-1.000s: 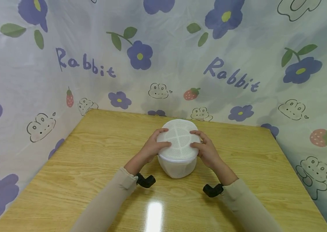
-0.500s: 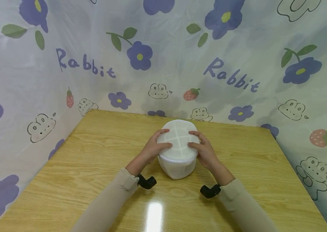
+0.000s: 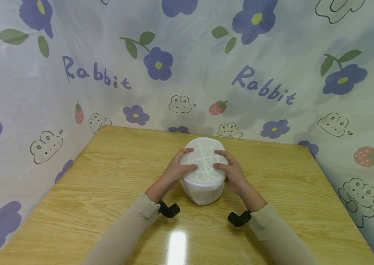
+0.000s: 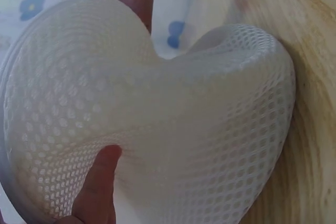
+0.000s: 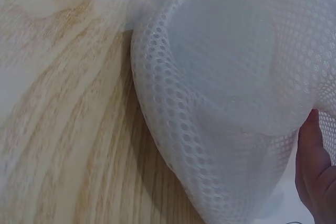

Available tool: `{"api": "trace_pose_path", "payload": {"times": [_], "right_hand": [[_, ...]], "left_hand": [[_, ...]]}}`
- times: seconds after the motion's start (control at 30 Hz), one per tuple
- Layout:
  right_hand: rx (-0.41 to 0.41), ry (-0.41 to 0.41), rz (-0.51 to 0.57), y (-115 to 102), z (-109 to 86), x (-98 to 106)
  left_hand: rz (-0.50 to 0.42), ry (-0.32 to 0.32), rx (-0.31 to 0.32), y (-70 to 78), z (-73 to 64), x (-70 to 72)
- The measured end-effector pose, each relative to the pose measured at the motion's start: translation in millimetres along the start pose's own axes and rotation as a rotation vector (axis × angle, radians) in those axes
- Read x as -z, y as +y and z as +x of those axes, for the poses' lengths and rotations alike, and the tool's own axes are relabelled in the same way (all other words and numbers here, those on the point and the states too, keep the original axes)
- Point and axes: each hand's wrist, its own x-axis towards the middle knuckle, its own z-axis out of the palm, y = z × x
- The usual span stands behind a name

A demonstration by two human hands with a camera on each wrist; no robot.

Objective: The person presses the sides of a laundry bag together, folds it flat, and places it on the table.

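Note:
A round, white mesh laundry bag (image 3: 204,175) with a zip around its rim sits on the wooden table, its flat cross-seamed top tilted upward. My left hand (image 3: 175,168) grips its left side, thumb and a finger over the top panel. On the opposite side my right hand (image 3: 235,173) holds it the same way. In the left wrist view a fingertip pushes a dent into the soft mesh wall (image 4: 168,103). The right wrist view has a finger against the bag (image 5: 220,93), whose lower side is creased. Some fingers of both hands are hidden.
The bag stands on a wood-grain table (image 3: 114,169), toward its back edge. A printed curtain (image 3: 193,66) with flowers and rabbits encloses the back and sides. Each wrist wears a black camera mount, the left camera mount (image 3: 169,209) and the right camera mount (image 3: 239,218).
My right hand has shifted slightly left, its fingertips further in over the bag's top. My left hand has barely moved, and the bag stays in place.

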Motion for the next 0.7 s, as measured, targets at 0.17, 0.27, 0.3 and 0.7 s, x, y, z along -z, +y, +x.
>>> {"api": "trace_pose_path", "payload": {"times": [0.17, 0.27, 0.3, 0.7], "right_hand": [[-0.002, 0.0, 0.007, 1.9, 0.3, -2.4], [-0.001, 0.002, 0.012, 2.1, -0.3, -3.8], [-0.001, 0.001, 0.015, 2.0, -0.6, -4.3], [0.0, -0.011, 0.027, 2.1, -0.4, -5.9]], "left_hand": [[-0.021, 0.008, 0.012, -2.1, -0.2, -2.5], [-0.039, 0.009, 0.009, -4.0, -0.1, -3.3], [-0.043, 0.011, 0.009, -4.7, 0.0, -3.4], [-0.032, 0.036, -0.014, -7.2, -0.2, -4.3]]}}
